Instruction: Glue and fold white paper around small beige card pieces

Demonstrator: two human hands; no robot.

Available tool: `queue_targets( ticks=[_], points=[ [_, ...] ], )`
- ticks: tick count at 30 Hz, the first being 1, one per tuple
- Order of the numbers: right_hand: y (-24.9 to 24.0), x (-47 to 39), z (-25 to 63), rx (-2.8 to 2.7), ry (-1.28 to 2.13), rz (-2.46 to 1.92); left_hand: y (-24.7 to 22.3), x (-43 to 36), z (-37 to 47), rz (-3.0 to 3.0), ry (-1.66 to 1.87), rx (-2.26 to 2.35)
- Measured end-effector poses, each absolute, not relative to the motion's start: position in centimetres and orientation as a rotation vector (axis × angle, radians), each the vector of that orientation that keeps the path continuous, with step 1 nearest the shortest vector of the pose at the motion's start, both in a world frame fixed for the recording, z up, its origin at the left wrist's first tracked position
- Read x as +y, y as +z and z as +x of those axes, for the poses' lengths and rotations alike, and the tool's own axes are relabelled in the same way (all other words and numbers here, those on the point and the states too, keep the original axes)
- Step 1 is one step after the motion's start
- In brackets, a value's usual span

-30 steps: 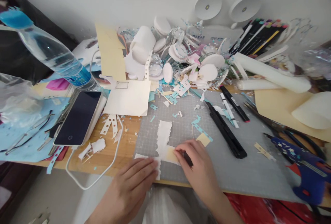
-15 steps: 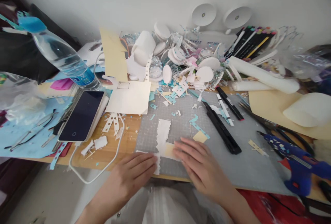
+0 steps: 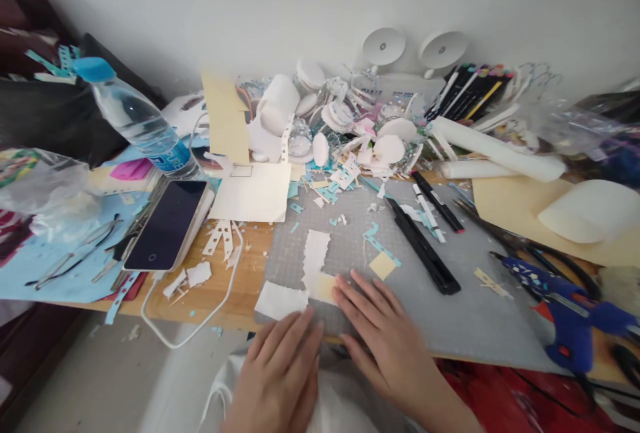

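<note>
Torn white paper strips (image 3: 316,250) lie on the grey cutting mat (image 3: 480,326) near its front edge, with one arm pointing away from me and another white piece (image 3: 281,301) to the left. A small cream paper piece (image 3: 326,287) lies over the strips at their meeting point. My right hand (image 3: 375,326) rests flat with its fingers stretched out, the fingertips on the right end of the cream piece. At the mat's front edge, my left hand (image 3: 287,359) has its fingers extended, the tips touching or just beside the lower end of the white paper.
A black utility knife (image 3: 423,246), marker pens (image 3: 437,201), scissors (image 3: 565,263) and a blue glue gun (image 3: 570,313) lie to the right. Leftward are a phone (image 3: 167,225), its white cable (image 3: 220,316) and a water bottle (image 3: 143,123). White discs (image 3: 390,147) and paper scraps crowd the back.
My left hand has drawn back toward me, uncovering the white piece on the left. My right hand stays at the cream piece. The camera view has tilted slightly.
</note>
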State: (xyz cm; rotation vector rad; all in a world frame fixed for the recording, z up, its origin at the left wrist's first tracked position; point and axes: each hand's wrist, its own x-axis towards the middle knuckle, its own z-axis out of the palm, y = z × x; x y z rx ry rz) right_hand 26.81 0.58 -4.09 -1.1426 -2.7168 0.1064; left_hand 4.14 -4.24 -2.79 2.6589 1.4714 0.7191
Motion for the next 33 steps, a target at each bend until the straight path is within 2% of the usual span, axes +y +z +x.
queue_targets(
  ticks=[3, 10, 18, 25, 33],
  points=[
    [-4.2, -0.2, 26.4, -2.672, 0.054, -1.172, -3.5, -4.2, 3.9, 2.605, 0.604, 1.635],
    [-5.3, -3.5, 23.3, -2.405, -0.050, -1.319, -3.2, -1.0, 1.9, 2.719, 0.376, 1.498],
    [-6.5, -4.2, 21.5, -2.251, -0.062, -1.452, -3.6, -2.3, 4.5, 2.720, 0.719, 1.295],
    [-2.9, -1.8, 25.7, -2.340, 0.292, -1.341, -4.5, -4.2, 6.1, 2.614, 0.890, 1.315],
    [-3.0, 4.0, 27.2, -2.683, 0.271, -1.151, -4.7, -4.0, 6.5, 2.754, 0.713, 1.205]
  ],
)
